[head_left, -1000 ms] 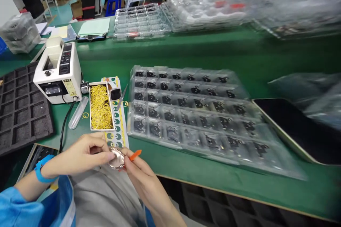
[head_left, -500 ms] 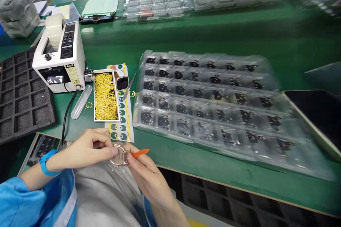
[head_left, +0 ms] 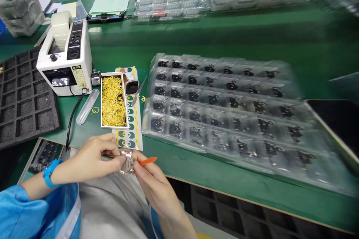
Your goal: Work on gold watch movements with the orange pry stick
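Left hand (head_left: 89,155) grips a round metal watch case (head_left: 126,162) between thumb and fingertips, above the lap and just off the edge of the green surface (head_left: 213,168); the case is blurred and partly hidden by the fingers. Right hand (head_left: 151,173), closed, holds an orange plastic pry tool (head_left: 147,161) beside the case, its inner end hidden, so any contact between them cannot be made out.

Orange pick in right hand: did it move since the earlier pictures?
Yes: judged against the box of yellow rings, the orange pick swung rightward, now lying flatter.
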Motion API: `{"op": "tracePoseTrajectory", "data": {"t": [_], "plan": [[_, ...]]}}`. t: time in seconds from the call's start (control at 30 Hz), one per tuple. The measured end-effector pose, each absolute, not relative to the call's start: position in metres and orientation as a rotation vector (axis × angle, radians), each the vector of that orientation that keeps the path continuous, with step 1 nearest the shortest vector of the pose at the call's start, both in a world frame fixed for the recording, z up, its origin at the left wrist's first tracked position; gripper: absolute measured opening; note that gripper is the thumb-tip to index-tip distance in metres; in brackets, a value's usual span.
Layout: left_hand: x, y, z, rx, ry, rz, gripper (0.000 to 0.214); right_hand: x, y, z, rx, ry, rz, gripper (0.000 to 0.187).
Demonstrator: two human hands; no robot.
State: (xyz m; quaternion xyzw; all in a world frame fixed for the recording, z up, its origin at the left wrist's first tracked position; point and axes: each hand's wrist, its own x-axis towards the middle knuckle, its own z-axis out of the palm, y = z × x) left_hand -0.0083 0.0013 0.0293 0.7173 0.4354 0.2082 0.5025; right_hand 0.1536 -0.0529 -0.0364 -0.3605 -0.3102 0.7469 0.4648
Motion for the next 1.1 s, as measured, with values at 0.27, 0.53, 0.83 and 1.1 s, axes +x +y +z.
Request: {"op": "tracePoseTrajectory", "data": {"t": [0.27, 0.53, 0.83, 1.1], "plan": [[-0.033, 0.011, 0.034, 2.150, 1.445, 0.647, 0.012, 0.158, -0.051, -0.033, -0.928, -0.795, 1.813, 0.044], [-0.021, 0.002, 0.011, 1.835, 0.773, 0.710, 0.021, 0.149, -0.050, -0.039, -0.867, -0.810, 1.852, 0.041], [-0.047, -0.005, -0.003, 1.832, 0.686, 0.986, 0.045, 0.144, -0.046, -0.019, -0.915, -0.659, 1.994, 0.045], [-0.110, -0.020, -0.011, 1.554, 1.523, 1.338, 0.016, 0.177, 0.138, 0.027, -1.488, -1.977, 0.840, 0.041]]}}
